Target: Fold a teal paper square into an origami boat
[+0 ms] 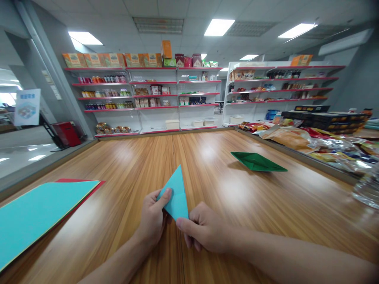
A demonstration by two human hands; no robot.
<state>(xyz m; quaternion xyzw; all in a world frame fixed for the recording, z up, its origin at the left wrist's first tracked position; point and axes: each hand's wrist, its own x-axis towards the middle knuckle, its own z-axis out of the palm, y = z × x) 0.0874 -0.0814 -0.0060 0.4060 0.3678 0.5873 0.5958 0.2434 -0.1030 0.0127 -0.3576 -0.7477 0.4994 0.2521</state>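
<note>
A folded turquoise paper triangle (177, 194) stands point-up just above the wooden table (207, 165). My left hand (153, 221) pinches its left lower edge with thumb and fingers. My right hand (204, 232) grips its bottom corner from the right. Farther back on the right lies a green folded paper boat (257, 162), flat on the table and away from both hands.
A stack of coloured paper sheets (38, 213), turquoise on top and red beneath, lies at the near left. Snack packets (299, 138) and dark boxes (325, 118) crowd the right edge. Store shelves (142, 94) stand at the back.
</note>
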